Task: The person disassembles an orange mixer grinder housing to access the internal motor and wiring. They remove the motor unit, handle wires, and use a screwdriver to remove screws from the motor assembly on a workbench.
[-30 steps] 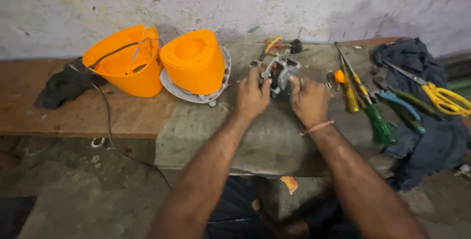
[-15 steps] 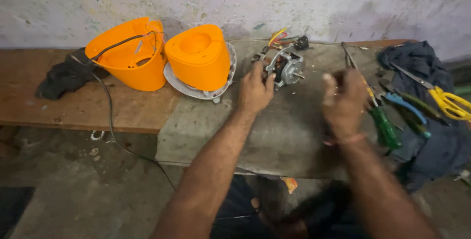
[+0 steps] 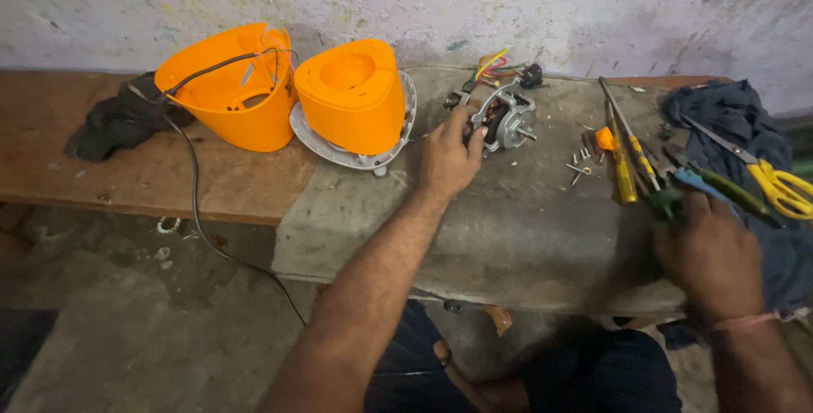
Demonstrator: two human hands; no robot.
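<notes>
Left hand steadies the motor while the right reaches into the tools

Best to pin the motor (image 3: 501, 116) (upper centre, on the tabletop (image 3: 525, 227)) firmly and pick one tool cleanly; left hand (image 3: 449, 155) lies arm outstretched, fingers curled on the motor's casing, while right hand (image 3: 707, 252), lower right, closes its grip round the green-handled screwdriver (image 3: 665, 201) beside the pliers (image 3: 720, 186), knuckles up

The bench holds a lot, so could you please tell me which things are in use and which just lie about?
In use:
left hand on the electric motor
right hand at the green-handled screwdriver

Lying about:
two orange housings
yellow-handled scissors
loose screws
black rag
</notes>
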